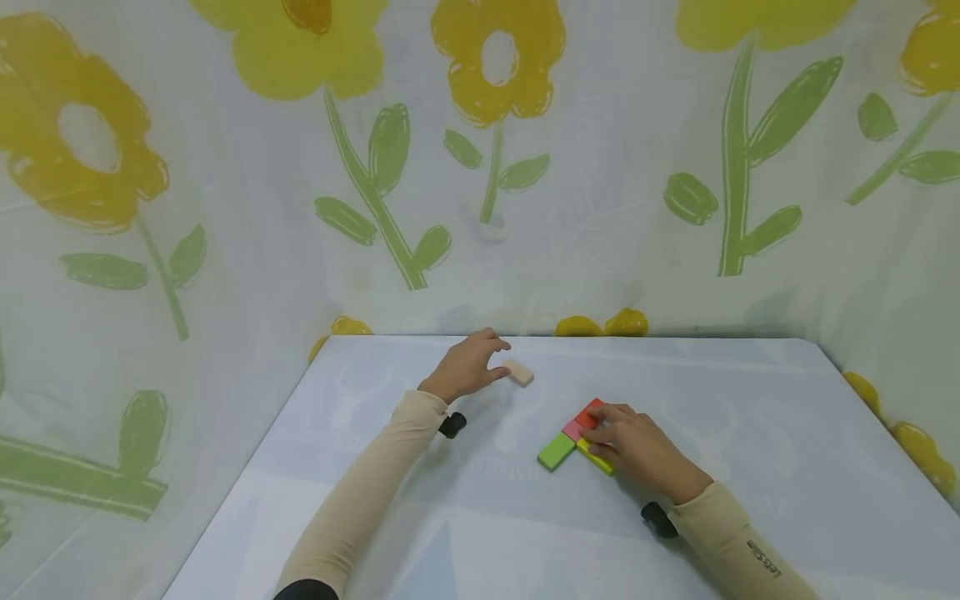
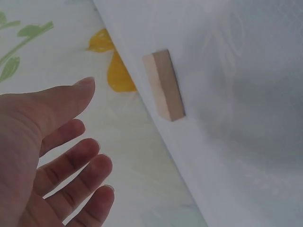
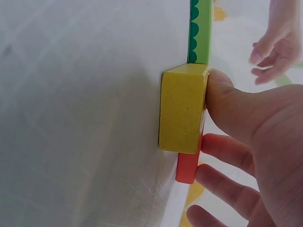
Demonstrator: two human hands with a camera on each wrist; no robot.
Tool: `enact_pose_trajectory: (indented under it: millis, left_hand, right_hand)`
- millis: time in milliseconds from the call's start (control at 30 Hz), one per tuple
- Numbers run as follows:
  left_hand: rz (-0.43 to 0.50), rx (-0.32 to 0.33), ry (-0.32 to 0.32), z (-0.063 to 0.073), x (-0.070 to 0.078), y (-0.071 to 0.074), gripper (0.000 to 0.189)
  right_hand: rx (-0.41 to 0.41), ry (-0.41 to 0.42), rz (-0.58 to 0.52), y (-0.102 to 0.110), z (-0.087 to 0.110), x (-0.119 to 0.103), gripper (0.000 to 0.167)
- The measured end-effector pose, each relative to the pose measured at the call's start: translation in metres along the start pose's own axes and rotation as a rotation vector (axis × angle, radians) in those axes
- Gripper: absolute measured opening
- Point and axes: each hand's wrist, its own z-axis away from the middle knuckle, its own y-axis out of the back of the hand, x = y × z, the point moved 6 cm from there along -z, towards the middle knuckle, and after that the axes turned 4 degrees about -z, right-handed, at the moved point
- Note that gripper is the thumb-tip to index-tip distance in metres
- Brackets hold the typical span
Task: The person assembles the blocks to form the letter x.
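Observation:
My left hand (image 1: 467, 367) hovers beside a plain wooden block (image 1: 519, 372) near the table's far edge, thumb and fingers spread apart. In the left wrist view the same block (image 2: 165, 85) lies away from the fingertips. Over a small group of coloured blocks on the right rests my right hand (image 1: 643, 446). The group holds a red block (image 1: 588, 413), a pink block (image 1: 572, 430), a green block (image 1: 556, 452) and a yellow block (image 1: 596, 457), laid against each other. The right thumb touches the yellow block (image 3: 180, 113); its fingertips are at the red block (image 3: 187, 168).
The white table (image 1: 465, 508) carries a faint pale pattern. Behind and beside it hangs a white cloth (image 1: 592, 242) printed with yellow flowers and green leaves. A black wrist camera (image 1: 452, 425) sits under the left wrist, another black camera (image 1: 659, 520) under the right.

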Motion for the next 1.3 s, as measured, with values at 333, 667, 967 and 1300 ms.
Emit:
enact_pose_trajectory:
  millis: [333,667,967,1300]
  left_hand:
    - [-0.002,-0.116,0.066,-0.017,-0.014,-0.021,0.048]
    - [-0.006,-0.19,0.082,-0.022,-0.022,-0.037,0.05]
    - [-0.016,-0.232,0.076,-0.026,-0.026,-0.05,0.051]
    - [-0.025,-0.263,0.07,-0.029,-0.031,-0.059,0.05]
  right_hand:
    - [0.016,0.009,-0.013,-0.002,0.001,0.002,0.027]
    - [-0.009,-0.005,-0.016,-0.003,0.0,0.002,0.03]
    - [-0.007,0.001,-0.014,-0.002,0.0,0.003,0.03]
    - [0.002,0.014,-0.01,-0.001,0.001,0.002,0.029]
